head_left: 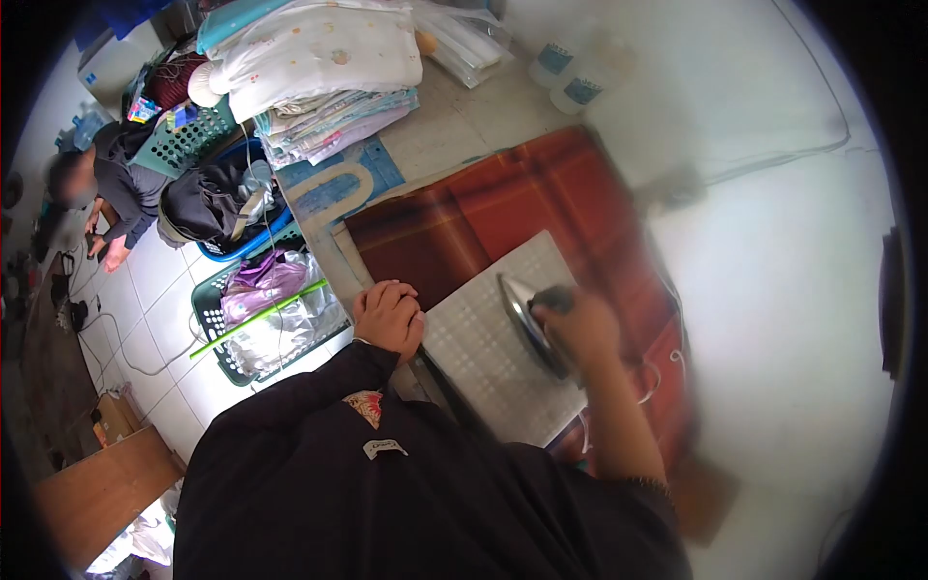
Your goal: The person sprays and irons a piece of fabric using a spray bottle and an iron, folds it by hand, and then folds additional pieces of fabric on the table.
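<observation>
My right hand is wrapped around the dark handle of a clothes iron. The iron lies on a folded pale checked cloth, its pointed tip facing the far left. Under that cloth spreads a red-brown plaid cover. My left hand rests at the near left edge of the cloth and table, fingers lightly bent and lying down, with nothing visible in them. A white cord loops on the cover to the right of my right hand.
Stacked folded cloths stand at the table's far end, near clear plastic packets and two bottles. Filled laundry baskets stand on the tiled floor at left. Another person sits beyond them. A white wall borders the right.
</observation>
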Available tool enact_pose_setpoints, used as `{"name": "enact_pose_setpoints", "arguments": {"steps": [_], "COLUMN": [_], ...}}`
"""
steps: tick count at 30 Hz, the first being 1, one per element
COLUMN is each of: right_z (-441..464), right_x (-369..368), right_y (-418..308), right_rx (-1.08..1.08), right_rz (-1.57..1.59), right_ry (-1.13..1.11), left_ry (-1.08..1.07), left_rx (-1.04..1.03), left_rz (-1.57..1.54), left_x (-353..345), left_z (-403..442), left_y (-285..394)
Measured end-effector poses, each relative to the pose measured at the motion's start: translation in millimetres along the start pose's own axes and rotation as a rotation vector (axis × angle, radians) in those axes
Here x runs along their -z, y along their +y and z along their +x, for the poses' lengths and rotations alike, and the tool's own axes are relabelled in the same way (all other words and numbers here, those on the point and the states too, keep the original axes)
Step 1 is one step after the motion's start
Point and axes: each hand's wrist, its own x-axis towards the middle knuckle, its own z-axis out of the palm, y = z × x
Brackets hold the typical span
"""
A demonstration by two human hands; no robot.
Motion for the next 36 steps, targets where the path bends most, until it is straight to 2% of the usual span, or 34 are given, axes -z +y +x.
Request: {"name": "enact_pose_setpoints", "arguments": {"steps": [3,6,9,11,12,14,16,17,18,21,23,27,31,33,36], "right_z": [-15.5,13.2,36.6,37.4,31.9,10.0,-56.2,-85.7,-103.8,-131.6,-123.7,-76.4,-59.1,-58.9,-71.6], "right_x": [-7.6,-10.9,3.8,8.8,4.0,-13.5,-10.9,-1.3,-19.7,-26.3,-30.9,-24.9,-14.1,-9.4,-27.8], "right_y": [2.9,25.6,39.2,49.1,58.0,74.9,53.0,28.5,36.5,42.8,54.4,79.2,77.8,71.3,55.0], "right_rx": [-0.089,-0.115,-0.235,-0.259,-0.278,-0.173,-0.114,-0.218,-0.172,-0.261,-0.253,-0.386,-0.449,-0.385,-0.227], "right_rz": [-0.114,-0.025,-0.006,0.041,0.057,0.132,0.176,0.000,-0.006,0.074,0.061,0.124,0.181,0.209,0.167], "right_ry": [0.089,0.285,0.332,0.198,0.210,0.030,-0.032,-0.039,0.016,0.036,0.106,0.353,0.306,0.194,0.219], "left_ry": [-0.023,-0.016,-0.027,-0.051,-0.041,-0.034,-0.051,-0.059,-0.061,-0.101,-0.113,-0.125,-0.142,-0.110,-0.079], "left_rx": [-0.016,-0.047,-0.052,-0.064,-0.059,-0.068,-0.049,-0.054,-0.046,-0.050,-0.033,-0.044,-0.087,-0.056,-0.107], "left_rz": [0.033,0.087,0.103,0.099,0.108,0.109,0.107,0.097,0.101,0.103,0.123,0.187,0.183,0.186,0.234], "left_x": [-4.7,-8.2,-8.8,-8.6,-9.5,-9.9,-10.7,-11.7,-11.7,-11.1,-13.3,-15.4,-17.2,-20.7,-23.4], "left_z": [-0.6,-2.3,-3.7,-4.0,-4.2,-3.9,-4.0,-4.1,-4.2,-3.3,-4.7,-6.9,-7.6,-8.7,-8.4], "left_y": [0.2,-0.5,0.4,-0.2,-1.4,-4.3,-4.6,-4.6,-4.8,-4.3,-6.2,-6.7,-11.0,-13.5,-19.4]}}
